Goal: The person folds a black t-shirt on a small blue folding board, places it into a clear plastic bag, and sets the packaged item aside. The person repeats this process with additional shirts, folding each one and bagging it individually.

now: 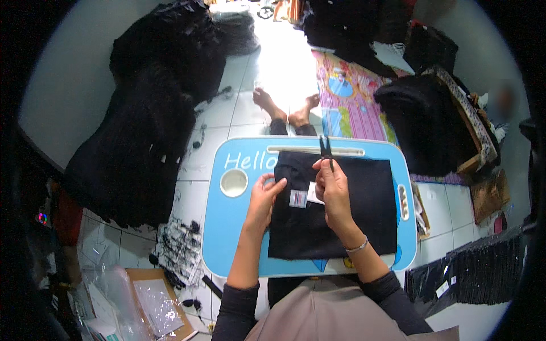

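A folded black garment point(364, 210) lies flat on a small blue lap table point(219, 233). At its upper left edge my left hand point(265, 196) pinches the fabric, thumb on top and fingers at the side. My right hand point(334, 190) is closed round dark thread snips point(326, 149), whose two blades point away from me and stand apart. Below the garment's neckline a small printed label point(297, 199) shows. Beside it is a white tag point(314, 193), partly hidden by my right hand.
The table has a round cup recess point(233, 183) and a long slot point(315, 150). Heaps of black garments point(136, 125) lie at the left, with thread scraps point(179, 244) nearby. Bagged black garments point(483, 267) stand lower right. A cardboard box point(162, 301) holds clear plastic bags.
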The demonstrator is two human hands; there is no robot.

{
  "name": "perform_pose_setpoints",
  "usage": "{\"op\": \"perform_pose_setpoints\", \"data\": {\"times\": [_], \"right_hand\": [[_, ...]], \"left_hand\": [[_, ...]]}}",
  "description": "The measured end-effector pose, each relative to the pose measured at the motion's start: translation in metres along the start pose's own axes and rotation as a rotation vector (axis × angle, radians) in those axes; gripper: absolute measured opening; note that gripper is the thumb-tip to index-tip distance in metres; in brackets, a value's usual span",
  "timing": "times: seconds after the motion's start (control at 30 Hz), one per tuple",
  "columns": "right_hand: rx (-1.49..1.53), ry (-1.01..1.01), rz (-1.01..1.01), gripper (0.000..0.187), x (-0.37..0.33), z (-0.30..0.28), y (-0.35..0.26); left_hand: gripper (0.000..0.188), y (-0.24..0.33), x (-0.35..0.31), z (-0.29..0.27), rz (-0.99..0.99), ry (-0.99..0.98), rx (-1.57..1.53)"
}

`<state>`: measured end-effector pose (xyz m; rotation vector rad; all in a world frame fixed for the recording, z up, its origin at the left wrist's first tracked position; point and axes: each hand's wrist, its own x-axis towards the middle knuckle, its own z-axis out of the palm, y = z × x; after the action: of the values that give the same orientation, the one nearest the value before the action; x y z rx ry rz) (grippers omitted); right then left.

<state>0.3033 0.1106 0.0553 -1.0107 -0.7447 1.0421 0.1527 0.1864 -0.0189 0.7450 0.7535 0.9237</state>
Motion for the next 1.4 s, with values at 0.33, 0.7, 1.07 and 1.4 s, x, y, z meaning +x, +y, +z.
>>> {"op": "perform_pose_setpoints", "data": {"times": [0.33,0.7,1.07,1.4], "right_hand": [[-0.737,0.061,-0.162,0.040,-0.044,0.010,0.026],[-0.813,0.071,-0.114,0.039,-0.030,0.014,0.051],[-0.854,0.102,-0.136,0.039,-0.021,0.020,0.056],[-0.730,0.092,-0.105,0.040,-0.026,0.014,0.050]], "left_hand": [[0.044,0.011,-0.003,0.012,-0.009,0.005,0.006],[0.054,0.012,-0.002,0.012,-0.057,0.009,-0.060],[0.060,0.010,0.000,0.006,-0.075,-0.009,0.045],[0.057,0.009,0.000,0.007,-0.080,0.020,0.011]]}}
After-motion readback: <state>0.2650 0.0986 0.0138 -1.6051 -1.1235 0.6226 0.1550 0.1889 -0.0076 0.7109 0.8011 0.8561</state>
